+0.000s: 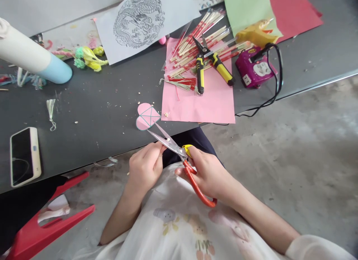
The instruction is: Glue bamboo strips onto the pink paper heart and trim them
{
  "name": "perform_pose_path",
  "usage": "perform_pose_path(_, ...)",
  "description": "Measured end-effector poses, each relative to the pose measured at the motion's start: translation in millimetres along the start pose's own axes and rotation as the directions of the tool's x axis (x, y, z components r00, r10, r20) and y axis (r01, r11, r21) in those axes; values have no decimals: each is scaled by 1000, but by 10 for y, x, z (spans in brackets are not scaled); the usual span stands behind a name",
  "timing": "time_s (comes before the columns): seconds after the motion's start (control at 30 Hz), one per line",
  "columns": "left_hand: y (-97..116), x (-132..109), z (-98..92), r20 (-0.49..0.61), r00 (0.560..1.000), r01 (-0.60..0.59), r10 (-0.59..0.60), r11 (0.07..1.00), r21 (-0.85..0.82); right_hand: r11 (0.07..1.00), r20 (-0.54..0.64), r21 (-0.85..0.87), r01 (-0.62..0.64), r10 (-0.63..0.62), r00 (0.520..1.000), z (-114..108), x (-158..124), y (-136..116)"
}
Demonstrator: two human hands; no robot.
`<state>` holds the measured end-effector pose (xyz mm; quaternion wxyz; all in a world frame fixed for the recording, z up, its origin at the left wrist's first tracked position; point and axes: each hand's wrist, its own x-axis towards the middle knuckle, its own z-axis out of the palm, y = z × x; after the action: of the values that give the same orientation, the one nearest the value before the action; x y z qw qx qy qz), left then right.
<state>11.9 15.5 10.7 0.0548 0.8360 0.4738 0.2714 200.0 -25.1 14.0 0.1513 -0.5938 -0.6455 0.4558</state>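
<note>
My right hand (208, 170) is closed around scissors (175, 146) with red handles, whose blades are spread and point toward the table edge. A small yellow piece (187, 150) shows beside the pivot, by my right fingers. Close to the blades, my left hand (147, 163) is closed in a pinch. A tiny pale bit shows at its fingertips against the blade; what it belongs to is hidden. Just beyond the scissor tips, a pink paper heart (147, 116) with green lines lies on the dark table (97, 114).
Pink paper (198, 107) lies under bundled sticks (192, 47) and yellow-black pliers (212, 62). Right of them are a purple power adapter (256, 68) with a cable and a yellow glue gun (254, 32). A phone (25, 155), tassel (50, 113), bottle (36, 51) and dragon print (145, 25) are also around.
</note>
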Motion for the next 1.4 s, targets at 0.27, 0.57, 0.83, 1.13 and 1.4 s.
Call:
perform_pose_path(0.27,-66,-12,-23,57,998,-34,37,998,-60,994,-28,-94,-57,54,998,-3,4,15)
perform_pose_path(0.57,-79,-11,-1,102,995,2,7,996,-90,989,13,-112,-98,100,995,-10,2,16)
perform_pose_path(0.83,-59,24,-61,157,987,54,-25,982,-182,986,23,-165,2,2,1000,3,-11,33)
perform_pose_path(1.13,-69,35,-37,159,987,44,-9,975,-218,994,21,-96,-48,50,999,-1,-2,60)
perform_pose_path(1.4,-77,16,-24,210,977,86,-37,969,-230,986,51,-114,-118,124,991,28,15,50)
